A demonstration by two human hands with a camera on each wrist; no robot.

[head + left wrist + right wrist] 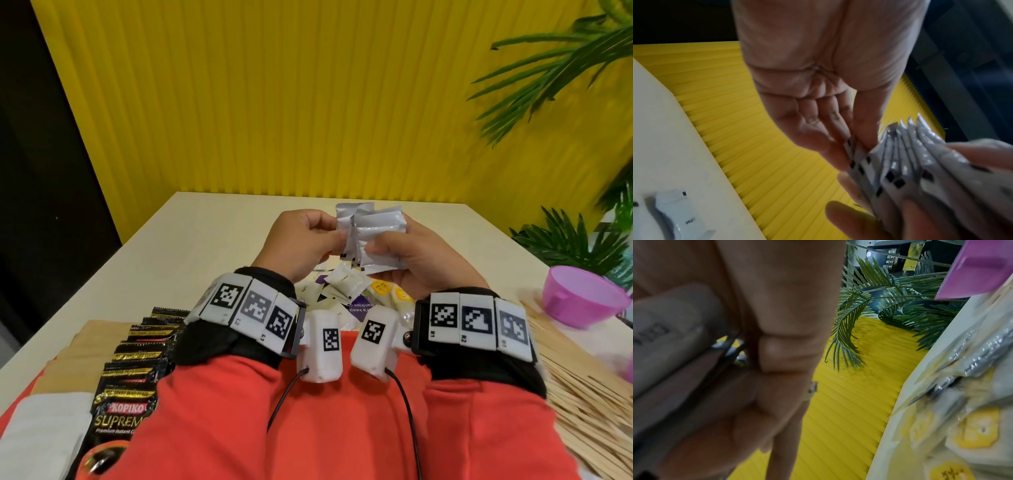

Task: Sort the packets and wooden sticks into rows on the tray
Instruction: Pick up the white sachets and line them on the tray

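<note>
Counter (219, 219) far half is bare up to its back edge at the yellow wall (274, 102); near half is crowded. Both hands raised over the middle, clear of the surface. Right hand (407, 260) grip: fingers and thumb curled round a fanned bundle of silver packets (371, 233). Left hand (301, 236) grip: thumb and fingertips pinching the bundle's left edge. Left wrist view shows roughly seven or eight packet edges in the fan (906, 162); exact count unclear, blurred. Loose pile of white, yellow and purple packets (346, 291) lies below the hands, mostly hidden by wrists, uncountable. Row of black coffee packets (137, 356) overlapping at left on the wooden tray (85, 339), about seven visible, lower end cut off by sleeve (308, 428). Wooden sticks (582, 383) heaped at right, too many to count, running out of frame. One pink bowl (579, 298) near the right edge. Two palm plants (565, 68) at right.
</note>
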